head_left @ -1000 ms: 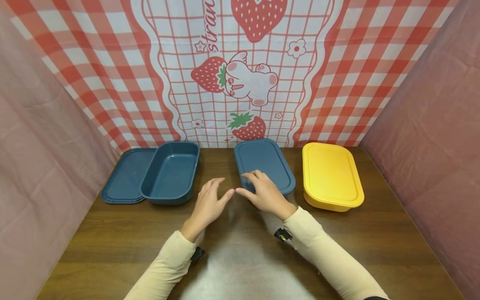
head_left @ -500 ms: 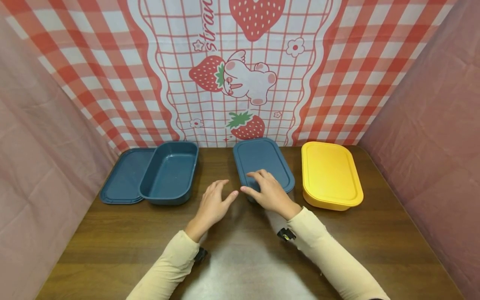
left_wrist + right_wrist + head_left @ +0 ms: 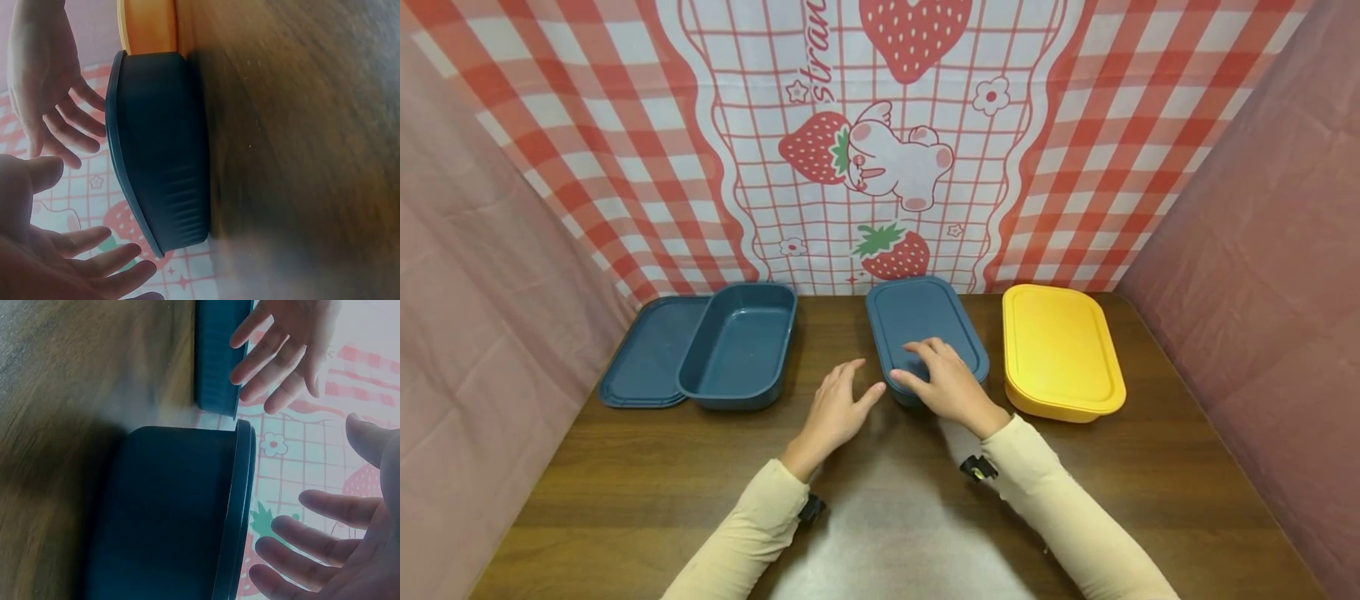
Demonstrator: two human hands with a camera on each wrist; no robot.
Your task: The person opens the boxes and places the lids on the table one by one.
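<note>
A lidded blue food container (image 3: 925, 312) stands in the middle of the table's far side. My right hand (image 3: 951, 387) hovers over its near end, fingers spread and slightly bent; the right wrist view shows a small gap between the fingertips and the lid (image 3: 236, 506). In front and to the left of that container, my left hand (image 3: 835, 412) hangs in the air with nothing in it, thumb apart from relaxed fingers. Farther left, an uncovered blue container (image 3: 741, 350) overlaps a loose blue lid (image 3: 651, 358).
A yellow lidded container (image 3: 1063, 350) stands to the right of the middle one. Behind them hangs a red checked strawberry cloth (image 3: 887, 167), with pink curtains (image 3: 1240, 250) on both sides. The wooden table (image 3: 880, 533) runs toward me in front.
Both hands have shifted a little to the right, the right one farther over the blue container's lid. The containers stay where they were; nothing has been taken hold of.
</note>
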